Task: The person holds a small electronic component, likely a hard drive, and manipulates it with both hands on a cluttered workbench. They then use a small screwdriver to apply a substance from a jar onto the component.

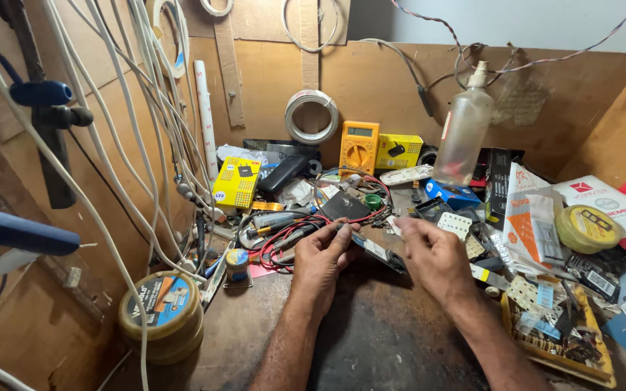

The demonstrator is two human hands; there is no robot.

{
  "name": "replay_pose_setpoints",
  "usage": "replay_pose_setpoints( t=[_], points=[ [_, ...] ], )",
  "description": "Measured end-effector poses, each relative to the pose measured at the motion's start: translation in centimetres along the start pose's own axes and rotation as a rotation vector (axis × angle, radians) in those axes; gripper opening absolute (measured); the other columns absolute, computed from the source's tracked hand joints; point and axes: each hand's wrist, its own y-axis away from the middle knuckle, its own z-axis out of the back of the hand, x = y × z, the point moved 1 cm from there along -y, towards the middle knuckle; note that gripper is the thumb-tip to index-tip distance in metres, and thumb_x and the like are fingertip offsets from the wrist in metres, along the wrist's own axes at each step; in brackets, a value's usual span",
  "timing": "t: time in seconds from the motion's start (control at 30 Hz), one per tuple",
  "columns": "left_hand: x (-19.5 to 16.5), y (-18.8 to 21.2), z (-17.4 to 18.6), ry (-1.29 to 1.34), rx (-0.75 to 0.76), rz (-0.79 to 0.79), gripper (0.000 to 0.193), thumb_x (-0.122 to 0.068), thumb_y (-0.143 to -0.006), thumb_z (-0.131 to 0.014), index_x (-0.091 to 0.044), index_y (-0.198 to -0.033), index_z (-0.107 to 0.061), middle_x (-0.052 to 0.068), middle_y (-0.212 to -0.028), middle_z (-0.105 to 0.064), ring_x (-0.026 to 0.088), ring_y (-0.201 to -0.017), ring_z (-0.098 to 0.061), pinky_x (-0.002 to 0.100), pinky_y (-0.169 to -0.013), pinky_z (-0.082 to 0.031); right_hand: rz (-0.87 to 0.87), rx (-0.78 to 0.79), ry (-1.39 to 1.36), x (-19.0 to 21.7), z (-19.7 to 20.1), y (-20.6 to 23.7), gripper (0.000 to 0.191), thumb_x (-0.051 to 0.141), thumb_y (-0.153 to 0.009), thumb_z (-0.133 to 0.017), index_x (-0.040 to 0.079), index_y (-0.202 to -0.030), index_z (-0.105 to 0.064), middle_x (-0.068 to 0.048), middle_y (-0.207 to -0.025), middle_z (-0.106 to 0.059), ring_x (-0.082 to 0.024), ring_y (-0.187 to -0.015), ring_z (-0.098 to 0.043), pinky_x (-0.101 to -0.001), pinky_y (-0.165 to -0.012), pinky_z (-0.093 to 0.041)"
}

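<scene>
My left hand pinches the near end of a thin dark circuit board and my right hand curls over its other end — whether those fingers press it I cannot tell. The board hangs low over a dark, worn workbench, amid red and black probe leads. Plywood walls close me in — a yellow multimeter stands at the back, white cables drape on my left.
</scene>
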Motion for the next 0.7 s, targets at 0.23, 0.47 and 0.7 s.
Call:
replay_pose_setpoints(
  t=[0.23, 0.47, 0.7],
  points=[
    [-0.2, 0.2, -0.1, 0.009, 0.001, -0.003, 0.045, -0.021, -0.095, -0.069, 0.007, -0.130, -0.064, 0.008, -0.110, -0.075, 0.011, -0.092, -0.069, 0.028, -0.083, -0.061, 0.141, 0.010, -0.118, -1.1, -0.6, 0.2, 0.025, 0.023, -0.093, -0.072, 0.003, -0.107, -0.078, -0.002, -0.075, -0.074, -0.007, -0.061, -0.060, -0.0248, -0.051, -0.048],
    [-0.5, 0.4, -0.4, -0.015, -0.012, -0.001, 0.044, -0.023, -0.094, -0.070, 0.006, -0.127, -0.065, 0.008, -0.108, -0.075, 0.013, -0.093, -0.071, 0.031, -0.085, -0.063, 0.299, -0.009, 0.023, -1.4, -0.5, 0.0, 0.027, 0.028, -0.099, -0.066, 0.005, -0.104, -0.080, -0.009, -0.094, -0.080, -0.014, -0.083, -0.075, -0.0294, -0.070, -0.059],
    [-0.4, 0.3, -0.3, 0.014, 0.014, -0.005, 0.046, -0.022, -0.094, -0.069, 0.007, -0.129, -0.063, 0.011, -0.109, -0.074, 0.016, -0.095, -0.073, 0.032, -0.086, -0.064, 0.245, 0.005, 0.042, -0.7, -0.7, 0.4, 0.024, 0.027, -0.090, -0.074, 0.005, -0.098, -0.081, -0.008, -0.088, -0.080, -0.016, -0.078, -0.075, -0.0306, -0.068, -0.057]
  ],
)
